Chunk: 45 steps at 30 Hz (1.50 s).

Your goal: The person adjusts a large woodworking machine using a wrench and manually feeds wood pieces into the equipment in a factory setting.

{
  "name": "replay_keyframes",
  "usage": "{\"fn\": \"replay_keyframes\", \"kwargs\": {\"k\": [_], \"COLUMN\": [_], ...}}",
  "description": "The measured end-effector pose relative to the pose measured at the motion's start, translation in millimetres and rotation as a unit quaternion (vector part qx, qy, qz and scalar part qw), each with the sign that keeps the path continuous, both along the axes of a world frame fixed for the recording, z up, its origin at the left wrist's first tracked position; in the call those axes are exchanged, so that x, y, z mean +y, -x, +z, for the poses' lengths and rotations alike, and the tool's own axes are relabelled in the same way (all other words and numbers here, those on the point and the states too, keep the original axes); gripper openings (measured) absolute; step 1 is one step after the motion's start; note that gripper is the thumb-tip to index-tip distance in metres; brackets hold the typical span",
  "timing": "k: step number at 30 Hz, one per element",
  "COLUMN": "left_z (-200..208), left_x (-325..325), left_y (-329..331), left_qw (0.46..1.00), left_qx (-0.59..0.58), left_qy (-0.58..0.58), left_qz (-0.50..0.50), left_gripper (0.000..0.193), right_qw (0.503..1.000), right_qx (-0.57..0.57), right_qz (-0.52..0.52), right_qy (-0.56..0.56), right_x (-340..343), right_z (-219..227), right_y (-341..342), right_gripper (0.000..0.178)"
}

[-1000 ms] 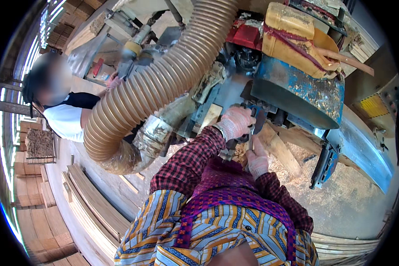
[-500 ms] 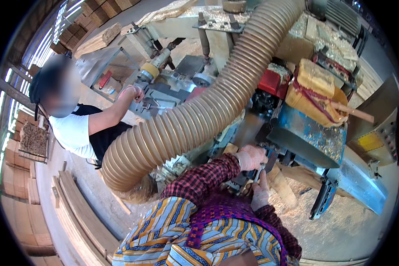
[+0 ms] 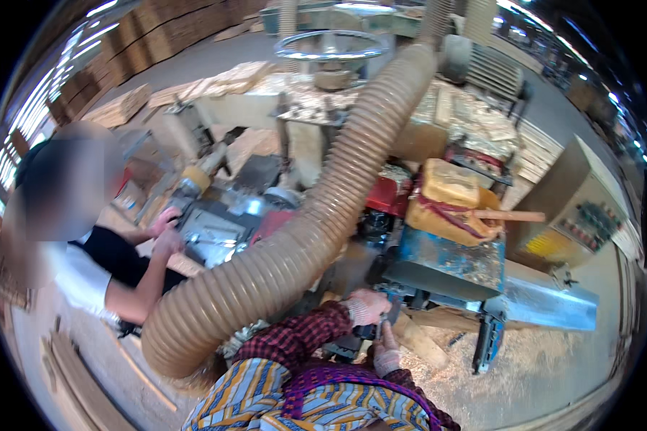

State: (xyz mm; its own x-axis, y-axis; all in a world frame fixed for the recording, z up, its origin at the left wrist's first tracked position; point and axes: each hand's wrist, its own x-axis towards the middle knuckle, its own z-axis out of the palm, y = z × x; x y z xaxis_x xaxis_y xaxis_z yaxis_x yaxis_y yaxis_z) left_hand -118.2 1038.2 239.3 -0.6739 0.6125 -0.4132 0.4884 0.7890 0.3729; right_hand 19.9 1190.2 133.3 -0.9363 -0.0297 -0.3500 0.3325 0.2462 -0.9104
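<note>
Both my hands are close together at a dark metal part of the machine in the lower middle. My left hand (image 3: 369, 307), in a pale knitted glove, has its fingers curled over that part; what lies in them is hidden. Just below and to the right, my right hand (image 3: 387, 355), also gloved, points upward with one finger or thumb raised along a thin dark piece. Blur hides what its other fingers grip. A wooden block (image 3: 418, 339) slants beside my right hand, over sawdust.
A thick ribbed hose (image 3: 266, 262) arches across the machine on my left. Beyond it a co-worker (image 3: 93, 266) has both hands at the machine. A blue machine cover (image 3: 449, 255) carries a yellow cut-open container (image 3: 449, 187). A metal chute (image 3: 550, 302) and a control box (image 3: 564, 208) stand right.
The whole view has swung, bringing a handwheel and the control box in. My hands stay together at the same machine part. The co-worker's second hand now shows beside the first.
</note>
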Motion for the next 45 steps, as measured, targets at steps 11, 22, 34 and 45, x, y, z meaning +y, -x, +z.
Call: {"fn": "replay_keyframes", "kwargs": {"k": [11,22,34,45], "left_z": [15,16,-15,1], "left_x": [6,14,7,-10], "left_y": [-2,-25,-15,-30], "left_qw": [1.000,0.988,0.986,0.988], "left_qx": [0.001,0.148,0.164,0.072], "left_qy": [0.024,-0.017,-0.001,-0.097], "left_qz": [0.017,0.048,-0.011,0.100], "left_gripper": [0.042,0.041,0.021,0.038], "right_qw": [0.953,0.817,0.964,0.991], "right_qx": [-0.141,-0.028,0.019,-0.075], "right_qz": [0.104,0.542,0.254,-0.032], "right_qy": [0.246,-0.198,-0.075,0.105], "right_x": [53,94,131,46], "right_z": [46,58,23,14], "right_y": [36,181,53,-28], "right_gripper": [0.057,0.052,0.050,0.058]}}
